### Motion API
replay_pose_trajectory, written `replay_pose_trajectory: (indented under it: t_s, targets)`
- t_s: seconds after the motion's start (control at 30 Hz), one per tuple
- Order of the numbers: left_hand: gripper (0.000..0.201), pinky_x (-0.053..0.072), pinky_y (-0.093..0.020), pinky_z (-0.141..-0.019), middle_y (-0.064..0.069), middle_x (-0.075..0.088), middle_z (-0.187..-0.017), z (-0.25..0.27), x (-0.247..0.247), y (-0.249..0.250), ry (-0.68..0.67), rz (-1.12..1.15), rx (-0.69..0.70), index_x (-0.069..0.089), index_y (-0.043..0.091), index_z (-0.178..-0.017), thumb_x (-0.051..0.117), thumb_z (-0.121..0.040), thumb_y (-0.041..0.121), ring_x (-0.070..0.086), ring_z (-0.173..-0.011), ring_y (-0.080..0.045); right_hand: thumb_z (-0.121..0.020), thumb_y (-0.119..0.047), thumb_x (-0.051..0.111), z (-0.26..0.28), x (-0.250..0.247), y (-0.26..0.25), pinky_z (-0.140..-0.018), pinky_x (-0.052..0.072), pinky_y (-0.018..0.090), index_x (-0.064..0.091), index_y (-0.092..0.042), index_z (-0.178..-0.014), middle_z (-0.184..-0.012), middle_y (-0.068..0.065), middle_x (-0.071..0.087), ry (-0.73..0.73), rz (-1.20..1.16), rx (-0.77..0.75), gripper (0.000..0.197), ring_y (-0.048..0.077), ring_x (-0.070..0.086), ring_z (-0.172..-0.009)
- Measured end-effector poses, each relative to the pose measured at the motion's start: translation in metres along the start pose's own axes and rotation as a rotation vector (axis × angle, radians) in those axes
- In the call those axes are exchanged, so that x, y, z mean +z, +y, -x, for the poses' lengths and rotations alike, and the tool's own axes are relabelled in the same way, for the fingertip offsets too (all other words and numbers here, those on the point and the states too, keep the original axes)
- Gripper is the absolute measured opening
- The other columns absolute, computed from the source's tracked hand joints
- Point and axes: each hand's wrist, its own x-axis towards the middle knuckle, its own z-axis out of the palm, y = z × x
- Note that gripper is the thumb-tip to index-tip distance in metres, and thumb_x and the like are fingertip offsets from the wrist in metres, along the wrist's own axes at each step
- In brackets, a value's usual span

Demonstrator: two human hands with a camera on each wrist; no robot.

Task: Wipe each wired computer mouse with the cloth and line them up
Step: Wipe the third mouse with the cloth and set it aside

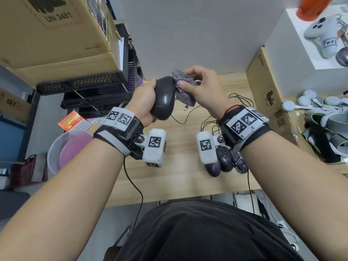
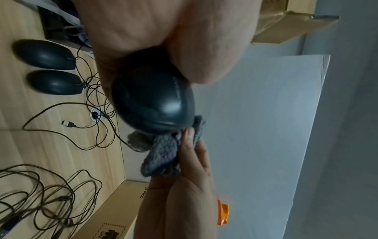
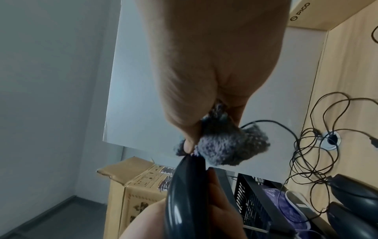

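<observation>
My left hand [image 1: 145, 102] grips a black wired mouse [image 1: 163, 97] and holds it up above the wooden desk [image 1: 169, 176]. My right hand [image 1: 199, 85] pinches a bunched grey cloth [image 1: 183, 91] and presses it against the mouse's far right side. The left wrist view shows the held mouse [image 2: 153, 103] with the cloth [image 2: 161, 155] at its edge. In the right wrist view the cloth [image 3: 223, 145] touches the mouse's rim [image 3: 184, 194]. Three dark mice [image 1: 225, 160] lie side by side on the desk under my right wrist.
Tangled mouse cables [image 1: 216, 125] and a loose USB plug [image 2: 68, 124] lie mid-desk near a cable hole [image 2: 95, 114]. Stacked black trays [image 1: 84, 85] and cardboard boxes [image 1: 56, 34] stand at the left, a PICO box [image 1: 263, 81] at the right, a clear tub [image 1: 64, 153] beside the desk.
</observation>
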Motion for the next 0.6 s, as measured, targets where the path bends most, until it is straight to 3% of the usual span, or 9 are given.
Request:
replay_pose_trajectory:
  t_s: [0.07, 0.17, 0.27, 0.33, 0.37, 0.43, 0.5, 0.57, 0.6]
  targets:
    - [0.035, 0.061, -0.033, -0.067, -0.009, 0.074, -0.098, -0.002, 0.001, -0.001, 0.036, 0.024, 0.016, 0.063, 0.011, -0.122, 0.045, -0.107, 0.036, 0.073, -0.081, -0.023, -0.077, -0.02, 0.081, 0.002, 0.001, -0.007, -0.082, 0.058, 0.045, 0.068, -0.028, -0.083, -0.09, 0.004, 0.07, -0.024, -0.022, -0.038, 0.017, 0.017, 0.066, -0.078]
    - [0.042, 0.062, -0.047, -0.081, -0.016, 0.072, -0.117, -0.006, -0.002, 0.0, 0.022, 0.103, 0.002, 0.062, 0.004, -0.127, 0.043, -0.105, 0.035, 0.074, -0.094, -0.031, -0.071, -0.007, 0.086, 0.014, 0.003, -0.018, -0.075, 0.053, 0.031, 0.069, -0.023, -0.08, -0.089, 0.003, 0.063, -0.251, 0.011, -0.102, 0.025, 0.01, 0.06, -0.077]
    - [0.033, 0.059, -0.055, -0.086, -0.02, 0.07, -0.108, -0.005, -0.006, 0.005, 0.035, 0.117, 0.002, 0.062, 0.005, -0.114, 0.042, -0.107, 0.03, 0.072, -0.086, -0.033, -0.066, 0.002, 0.086, 0.022, 0.001, -0.023, -0.068, 0.046, 0.013, 0.074, -0.012, -0.085, -0.079, -0.006, 0.059, -0.47, 0.009, -0.101, 0.027, -0.003, 0.058, -0.069]
    - [0.045, 0.05, -0.054, -0.104, -0.022, 0.069, -0.123, -0.002, -0.007, 0.005, -0.025, 0.09, -0.024, 0.063, 0.003, -0.121, 0.038, -0.107, 0.037, 0.068, -0.1, -0.032, -0.067, 0.0, 0.086, 0.016, 0.002, -0.023, -0.066, 0.047, 0.014, 0.073, -0.016, -0.081, -0.074, -0.007, 0.062, -0.364, -0.026, -0.083, 0.026, -0.004, 0.057, -0.065]
    - [0.05, 0.049, -0.048, -0.105, -0.022, 0.067, -0.129, 0.0, -0.006, 0.003, -0.043, 0.089, -0.037, 0.062, 0.002, -0.129, 0.035, -0.107, 0.039, 0.066, -0.104, -0.031, -0.068, -0.002, 0.087, 0.012, 0.003, -0.023, -0.066, 0.051, 0.019, 0.072, -0.018, -0.082, -0.074, -0.003, 0.066, -0.259, -0.054, -0.063, 0.025, 0.0, 0.059, -0.065]
    - [0.048, 0.059, -0.034, -0.083, -0.018, 0.069, -0.121, 0.002, -0.003, 0.003, -0.044, 0.12, -0.026, 0.061, 0.001, -0.134, 0.038, -0.108, 0.034, 0.067, -0.094, -0.026, -0.071, -0.008, 0.087, 0.006, 0.007, -0.021, -0.073, 0.058, 0.032, 0.072, -0.015, -0.087, -0.082, 0.011, 0.071, -0.073, -0.104, -0.031, 0.022, 0.009, 0.061, -0.07]
    - [0.046, 0.059, -0.03, -0.061, -0.018, 0.069, -0.11, 0.002, -0.004, 0.002, -0.059, 0.146, -0.026, 0.065, -0.003, -0.126, 0.037, -0.109, 0.029, 0.068, -0.081, -0.023, -0.071, -0.011, 0.087, 0.005, 0.011, -0.021, -0.073, 0.056, 0.028, 0.072, -0.017, -0.088, -0.085, 0.008, 0.067, -0.034, -0.087, -0.074, 0.023, 0.006, 0.059, -0.071]
    - [0.048, 0.059, -0.034, -0.058, -0.023, 0.07, -0.103, 0.002, -0.007, 0.0, -0.062, 0.156, -0.021, 0.067, -0.008, -0.112, 0.035, -0.109, 0.028, 0.071, -0.075, -0.027, -0.069, -0.006, 0.088, 0.01, 0.011, -0.023, -0.066, 0.047, 0.018, 0.074, -0.014, -0.088, -0.08, -0.004, 0.058, -0.204, -0.017, -0.149, 0.025, -0.001, 0.055, -0.068]
    - [0.047, 0.06, -0.039, -0.062, -0.025, 0.071, -0.108, 0.001, -0.01, -0.001, -0.063, 0.149, -0.028, 0.065, -0.007, -0.117, 0.037, -0.108, 0.03, 0.072, -0.079, -0.031, -0.067, -0.003, 0.087, 0.013, 0.009, -0.025, -0.064, 0.045, 0.015, 0.075, -0.012, -0.089, -0.078, -0.006, 0.056, -0.321, 0.011, -0.162, 0.027, -0.003, 0.055, -0.066]
